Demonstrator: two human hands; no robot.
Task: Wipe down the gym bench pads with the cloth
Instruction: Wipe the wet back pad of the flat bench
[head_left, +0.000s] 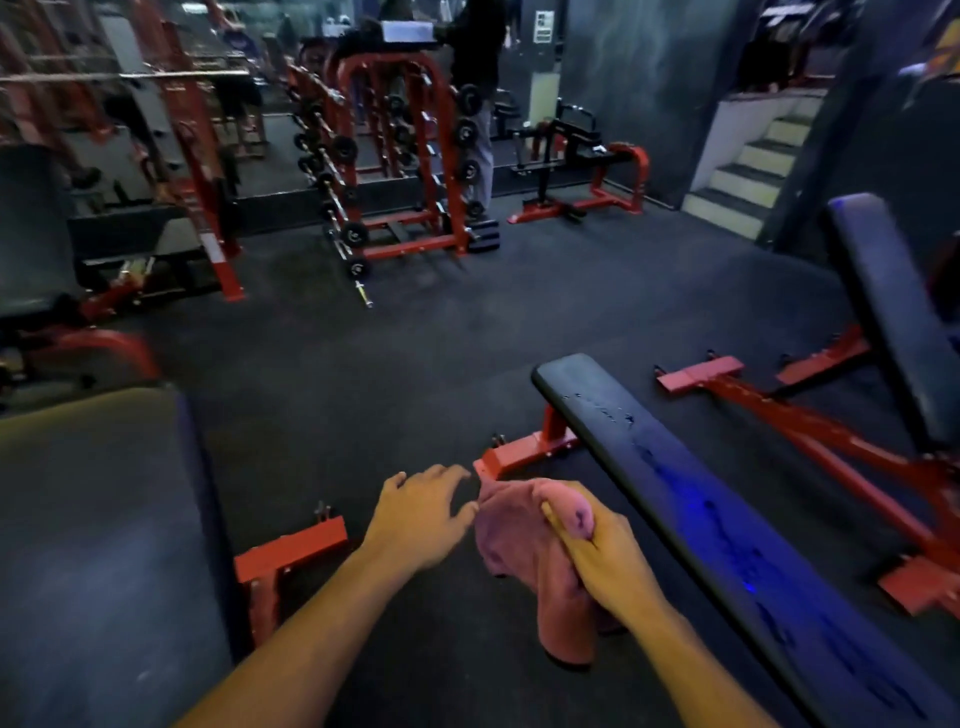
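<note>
Two bare forearms reach out low in the view, and the right hand (605, 558) has its fingers curled tight around a pink cloth (524, 540), soft and bunched, with a long fold hanging down below the fist. Left hand (421, 519) is alongside, fingers spread and gently bent, gripping nothing, fingertips just beside the cloth's upper edge; whether they actually touch it I can't tell. Just to the right of that cloth runs the flat bench pad (691, 499), long, narrow, round-ended, smooth black vinyl, with beads of liquid glinting near its far end and blue light reflecting off its sheen. It sits on a red steel frame (524, 449). Far right, an inclined bench pad (888, 306) stands tilted up, same dark padding, on red rails. Lower left, another broad dark pad (88, 545) fills the corner. Over on the dark rubber floor (415, 332), the only holder in sight, a red dumbbell rack (410, 156), carries rows of black round-headed dumbbells on its tiers.
</note>
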